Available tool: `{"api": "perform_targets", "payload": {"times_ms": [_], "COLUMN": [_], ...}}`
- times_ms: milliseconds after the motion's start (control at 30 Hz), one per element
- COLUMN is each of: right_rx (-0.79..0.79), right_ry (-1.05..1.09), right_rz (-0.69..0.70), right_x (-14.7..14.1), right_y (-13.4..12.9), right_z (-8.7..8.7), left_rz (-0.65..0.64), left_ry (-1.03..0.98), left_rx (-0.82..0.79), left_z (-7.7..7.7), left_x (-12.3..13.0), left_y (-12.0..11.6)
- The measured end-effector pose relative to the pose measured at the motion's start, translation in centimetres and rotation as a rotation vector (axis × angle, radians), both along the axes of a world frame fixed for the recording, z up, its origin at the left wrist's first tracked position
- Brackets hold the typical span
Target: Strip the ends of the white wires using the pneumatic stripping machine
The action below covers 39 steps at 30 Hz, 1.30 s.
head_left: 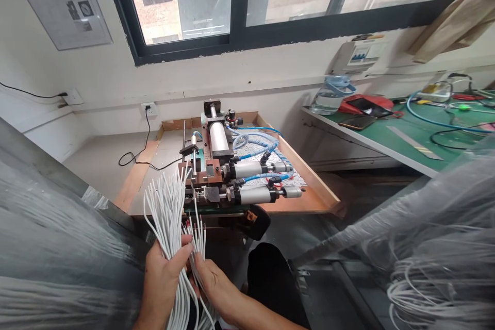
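My left hand [164, 270] is closed around a thick bundle of white cables [168, 211], whose loose ends fan upward. Just to its right, my right hand [214, 278] grips a smaller bunch of white cables [199, 237], some with reddish tips. Both hands are close together, low in the view, and the cables hang down below them. Beyond the cable ends stands a pneumatic machine [216, 139] with silver cylinders, dark metal blocks and blue air hoses. Part of the right hand's fingers is hidden behind the cables.
The machine sits on a bench with a wooden rim [309, 175]. On the right, a green table [410, 136] carries a water jug [328, 95], a phone [369, 108], a ruler [413, 143] and hoses. Plastic-wrapped cable bundles [436, 283] stand at the right; more wrapped material [58, 247] is at left.
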State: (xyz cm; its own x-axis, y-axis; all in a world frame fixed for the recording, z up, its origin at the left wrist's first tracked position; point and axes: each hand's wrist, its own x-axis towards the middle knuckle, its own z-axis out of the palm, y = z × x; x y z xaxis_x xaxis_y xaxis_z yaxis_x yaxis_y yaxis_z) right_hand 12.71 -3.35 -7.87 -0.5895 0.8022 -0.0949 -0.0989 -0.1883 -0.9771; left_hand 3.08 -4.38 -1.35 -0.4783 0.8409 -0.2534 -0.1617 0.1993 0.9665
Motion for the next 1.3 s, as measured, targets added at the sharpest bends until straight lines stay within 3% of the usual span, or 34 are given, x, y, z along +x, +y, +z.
{"api": "perform_targets", "payload": {"times_ms": [533,933,1300], "right_rx": [0.062,0.024,-0.056], "right_ry": [-0.063,-0.111,-0.071], "right_rz": [0.052,0.114,0.066], "right_x": [-0.2,0.4,0.2], "right_y": [0.0,0.0,-0.4], "right_z": [0.4,0.7,-1.0], "left_rz": [-0.057,-0.071,-0.166], "left_ry": [-0.019,0.034,-0.032], "left_rx": [0.037,-0.007,-0.034], "left_z": [-0.9,0.1,-0.3], "left_x": [-1.1,-0.5,-0.2], "left_y": [0.2,0.1,0.0]}}
